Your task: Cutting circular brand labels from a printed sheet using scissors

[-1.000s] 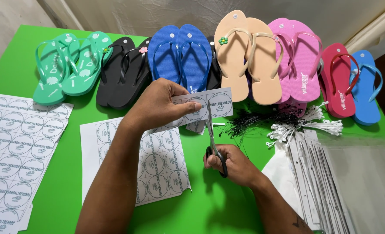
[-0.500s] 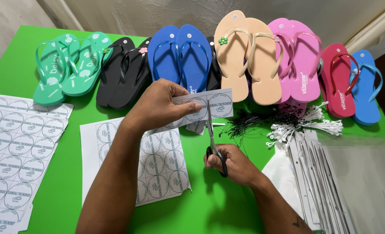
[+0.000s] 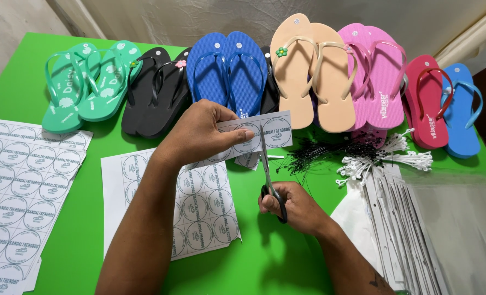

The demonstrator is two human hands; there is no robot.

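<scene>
My left hand (image 3: 202, 134) pinches a white paper strip of round printed labels (image 3: 264, 133) and holds it up above the green table (image 3: 62, 164). In my right hand (image 3: 295, 207) is a pair of black-handled scissors (image 3: 269, 180), blades pointing up and meeting the strip between two labels. Under my left forearm lies a larger white sheet of round labels (image 3: 204, 210) with a ragged cut edge.
A stack of label sheets (image 3: 19, 191) lies at the left. Pairs of flip-flops line the far edge: green (image 3: 84, 82), black (image 3: 152, 90), blue (image 3: 226, 68), tan (image 3: 311, 71), pink (image 3: 376, 76), one red (image 3: 426, 101), one blue. Black and white tag fasteners (image 3: 363, 155) and clear bags (image 3: 417, 229) sit at right.
The scissors have crept slightly up into the strip. Both hands stay almost where they were.
</scene>
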